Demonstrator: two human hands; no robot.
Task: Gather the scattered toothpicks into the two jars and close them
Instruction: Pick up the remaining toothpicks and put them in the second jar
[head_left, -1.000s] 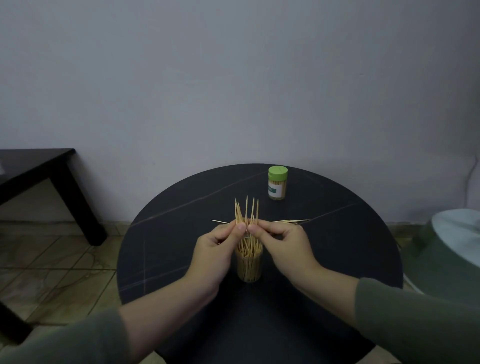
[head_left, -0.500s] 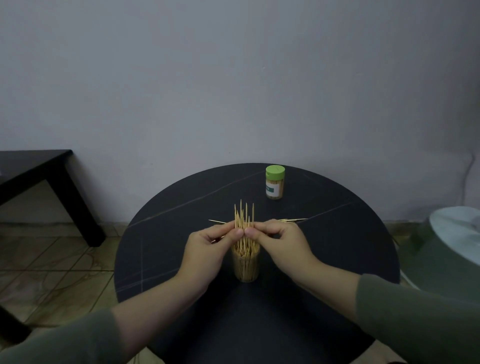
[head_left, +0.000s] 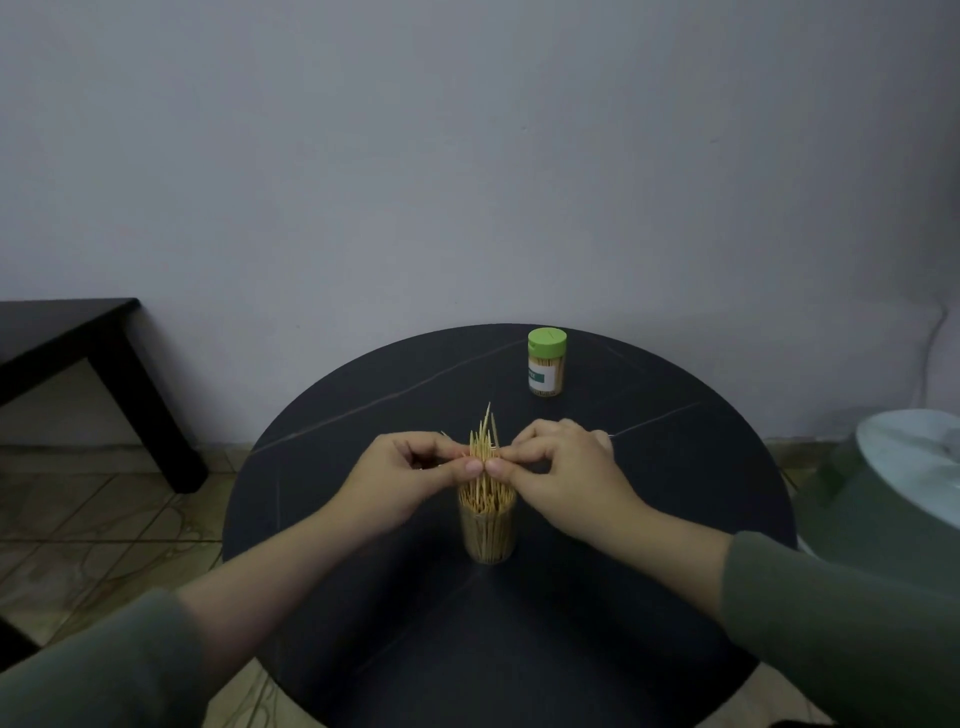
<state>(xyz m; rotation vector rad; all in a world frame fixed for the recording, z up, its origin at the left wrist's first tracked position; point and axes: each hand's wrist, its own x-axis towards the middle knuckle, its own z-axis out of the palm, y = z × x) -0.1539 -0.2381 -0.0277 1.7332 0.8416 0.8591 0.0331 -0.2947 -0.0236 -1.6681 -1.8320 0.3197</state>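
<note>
An open clear jar (head_left: 488, 535) packed with toothpicks stands in the middle of the round black table (head_left: 363, 597). A bundle of toothpicks (head_left: 484, 441) sticks up out of its mouth. My left hand (head_left: 410, 473) and my right hand (head_left: 561, 467) pinch this bundle from either side, thumbs meeting just above the jar. The second jar (head_left: 546, 370), with a green lid on, stands upright at the far side of the table. A few loose toothpicks lie behind my hands, mostly hidden.
A dark low table (head_left: 78, 358) stands at the left by the wall. A green and white round object (head_left: 904, 493) sits at the right edge. Tiled floor (head_left: 104, 530) lies to the left.
The bundle has sunk lower into the jar, with less of it showing above my fingers. Both hands have moved down with it.
</note>
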